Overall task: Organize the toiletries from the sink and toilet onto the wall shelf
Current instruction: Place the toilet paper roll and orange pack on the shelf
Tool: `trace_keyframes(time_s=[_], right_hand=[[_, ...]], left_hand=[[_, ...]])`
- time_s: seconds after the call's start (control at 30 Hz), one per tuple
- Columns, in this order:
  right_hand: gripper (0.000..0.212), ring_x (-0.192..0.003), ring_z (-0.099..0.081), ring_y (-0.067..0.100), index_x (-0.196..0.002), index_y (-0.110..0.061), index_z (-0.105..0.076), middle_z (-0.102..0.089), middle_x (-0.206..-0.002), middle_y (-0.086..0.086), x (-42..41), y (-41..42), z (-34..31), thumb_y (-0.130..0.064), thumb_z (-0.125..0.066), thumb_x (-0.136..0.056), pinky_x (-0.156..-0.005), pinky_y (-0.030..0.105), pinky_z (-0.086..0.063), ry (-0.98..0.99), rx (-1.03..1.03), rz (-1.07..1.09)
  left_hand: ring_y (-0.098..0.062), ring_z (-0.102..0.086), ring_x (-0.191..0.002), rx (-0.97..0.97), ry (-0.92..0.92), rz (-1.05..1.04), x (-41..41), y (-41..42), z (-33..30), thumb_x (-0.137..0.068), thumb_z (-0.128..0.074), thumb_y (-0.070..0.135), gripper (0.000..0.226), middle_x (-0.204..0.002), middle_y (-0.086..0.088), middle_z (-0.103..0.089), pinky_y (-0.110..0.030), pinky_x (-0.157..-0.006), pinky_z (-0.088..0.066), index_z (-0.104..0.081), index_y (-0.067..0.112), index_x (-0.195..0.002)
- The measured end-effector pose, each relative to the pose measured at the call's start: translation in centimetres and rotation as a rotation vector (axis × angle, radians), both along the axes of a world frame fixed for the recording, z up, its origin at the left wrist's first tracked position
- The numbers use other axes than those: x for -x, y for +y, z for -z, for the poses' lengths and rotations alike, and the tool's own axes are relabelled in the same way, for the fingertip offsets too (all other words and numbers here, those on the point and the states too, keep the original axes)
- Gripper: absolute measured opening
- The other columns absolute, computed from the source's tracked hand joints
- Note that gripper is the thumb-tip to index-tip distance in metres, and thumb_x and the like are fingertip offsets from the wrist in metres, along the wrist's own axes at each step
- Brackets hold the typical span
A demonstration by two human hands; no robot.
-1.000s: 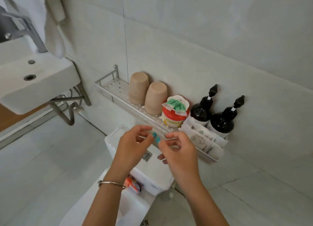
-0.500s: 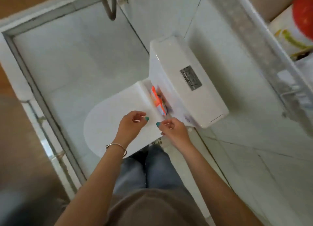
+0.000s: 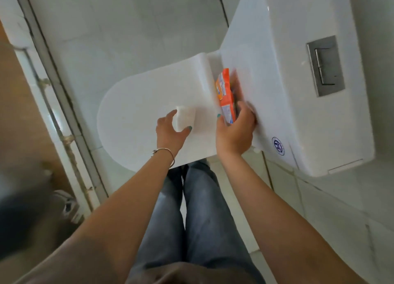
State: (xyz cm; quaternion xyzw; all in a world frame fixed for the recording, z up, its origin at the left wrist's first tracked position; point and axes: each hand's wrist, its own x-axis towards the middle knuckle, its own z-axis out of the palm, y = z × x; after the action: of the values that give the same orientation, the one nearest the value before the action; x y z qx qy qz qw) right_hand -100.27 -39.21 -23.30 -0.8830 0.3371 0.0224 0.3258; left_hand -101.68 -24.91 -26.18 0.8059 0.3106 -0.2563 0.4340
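Observation:
I look straight down at a white toilet. An orange packet [image 3: 225, 94] stands on edge in the gap between the closed lid [image 3: 138, 113] and the tank [image 3: 277, 81]. My right hand [image 3: 235, 132] wraps its fingers around the packet's near end. On the lid, my left hand [image 3: 170, 130] holds a small white block [image 3: 185, 118] between thumb and fingers. The wall shelf is out of view.
The tank top carries a metal flush plate [image 3: 325, 66]. My legs in jeans [image 3: 200, 215] stand just before the bowl. A raised tiled threshold with a metal strip [image 3: 64, 117] runs along the left. Pale floor tiles surround the toilet.
My view dropped from the wall shelf to the toilet. Both hands moved down; the right one closed around the orange packet and the left one took hold of the white block.

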Motion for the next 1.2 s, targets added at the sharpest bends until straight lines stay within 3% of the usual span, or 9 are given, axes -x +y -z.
trace_keyframes(time_s=[0.13, 0.27, 0.4, 0.6, 0.7, 0.83, 0.9, 1.0, 1.2], right_hand=[[0.057, -0.11, -0.061, 0.014, -0.122, -0.039, -0.047, -0.06, -0.123, -0.017, -0.3, 1.9, 2.3, -0.035, -0.072, -0.072, -0.087, 0.039, -0.052, 0.03, -0.269, 0.326], [0.043, -0.097, -0.068, 0.015, -0.11, -0.023, -0.067, -0.072, -0.106, -0.005, -1.1, 1.9, 4.4, -0.024, -0.081, -0.069, -0.085, 0.036, -0.058, -0.107, -0.509, 0.587], [0.024, -0.08, -0.068, 0.012, -0.097, -0.008, -0.075, -0.076, -0.094, 0.006, -2.1, 1.2, 5.1, -0.011, -0.08, -0.074, -0.079, 0.03, -0.059, -0.184, -0.559, 0.768], [0.013, -0.071, -0.064, 0.009, -0.088, -0.008, -0.075, -0.072, -0.077, -0.001, -2.1, 0.3, 4.1, -0.011, -0.078, -0.075, -0.072, 0.027, -0.058, -0.18, -0.518, 0.627], [0.007, -0.066, -0.061, 0.005, -0.081, -0.012, -0.075, -0.069, -0.069, -0.006, -2.1, 0.1, 1.4, -0.008, -0.076, -0.075, -0.069, 0.028, -0.057, -0.222, -0.505, 0.542], [0.026, -0.054, -0.05, -0.004, -0.065, -0.024, -0.063, -0.058, -0.053, -0.019, -1.5, 0.9, -5.1, -0.005, -0.075, -0.078, -0.059, 0.014, -0.046, -0.276, -0.543, 0.377], [0.025, -0.054, -0.05, -0.004, -0.066, -0.023, -0.064, -0.058, -0.053, -0.021, -1.0, 1.6, -8.6, -0.006, -0.076, -0.078, -0.058, 0.014, -0.044, -0.321, -0.568, 0.302], [0.023, -0.058, -0.053, -0.004, -0.068, -0.021, -0.067, -0.063, -0.057, -0.021, -0.7, 3.2, -14.3, -0.003, -0.077, -0.078, -0.06, 0.015, -0.046, -0.411, -0.594, 0.222], [0.024, -0.071, -0.065, 0.006, -0.066, -0.023, -0.071, -0.069, -0.066, -0.014, -0.8, 9.4, -24.3, -0.005, -0.076, -0.08, -0.066, 0.024, -0.056, -0.536, -0.685, 0.159]], left_hand=[[-0.022, -0.049, -0.117, 0.019, -0.019, -0.079, -0.6, -1.2, 2.7, -0.075, -0.076, 0.032, 0.075, -0.127, -0.003, -0.044, -0.038, -0.097, -0.046, -0.036, 0.033, -0.139], [-0.023, -0.047, -0.115, -0.017, -0.005, -0.178, -1.3, -2.0, 4.5, -0.073, -0.076, 0.034, 0.08, -0.128, -0.003, -0.042, -0.034, -0.089, -0.045, -0.031, 0.029, -0.139], [-0.025, -0.045, -0.122, -0.041, 0.017, -0.192, -2.2, -2.1, 5.2, -0.074, -0.076, 0.03, 0.081, -0.133, -0.005, -0.044, -0.031, -0.093, -0.041, -0.032, 0.02, -0.141], [-0.011, -0.047, -0.105, 0.041, -0.121, -0.245, -3.8, -1.6, 0.7, -0.073, -0.078, 0.027, 0.074, -0.128, 0.002, -0.047, -0.013, -0.073, -0.039, -0.039, 0.021, -0.136], [-0.016, -0.051, -0.108, 0.088, -0.17, -0.259, -4.2, -0.5, -3.2, -0.073, -0.079, 0.029, 0.073, -0.123, 0.005, -0.048, -0.019, -0.077, -0.045, -0.04, 0.023, -0.133], [-0.01, -0.055, -0.1, 0.174, -0.238, -0.262, -4.5, 1.2, -10.1, -0.072, -0.081, 0.033, 0.08, -0.119, 0.007, -0.046, -0.015, -0.073, -0.048, -0.034, 0.026, -0.137], [-0.006, -0.056, -0.097, 0.207, -0.293, -0.248, -4.3, 2.0, -13.4, -0.074, -0.08, 0.033, 0.08, -0.122, 0.004, -0.049, -0.014, -0.071, -0.049, -0.032, 0.026, -0.139], [-0.015, -0.058, -0.105, 0.248, -0.39, -0.247, -3.7, 3.8, -18.2, -0.078, -0.077, 0.03, 0.075, -0.126, 0.0, -0.053, -0.024, -0.079, -0.052, -0.035, 0.024, -0.139], [0.003, -0.056, -0.085, 0.38, -0.53, -0.293, -3.8, 10.7, -26.9, -0.078, -0.074, 0.011, 0.063, -0.106, 0.011, -0.053, -0.008, -0.055, -0.047, -0.041, 0.033, -0.127]])
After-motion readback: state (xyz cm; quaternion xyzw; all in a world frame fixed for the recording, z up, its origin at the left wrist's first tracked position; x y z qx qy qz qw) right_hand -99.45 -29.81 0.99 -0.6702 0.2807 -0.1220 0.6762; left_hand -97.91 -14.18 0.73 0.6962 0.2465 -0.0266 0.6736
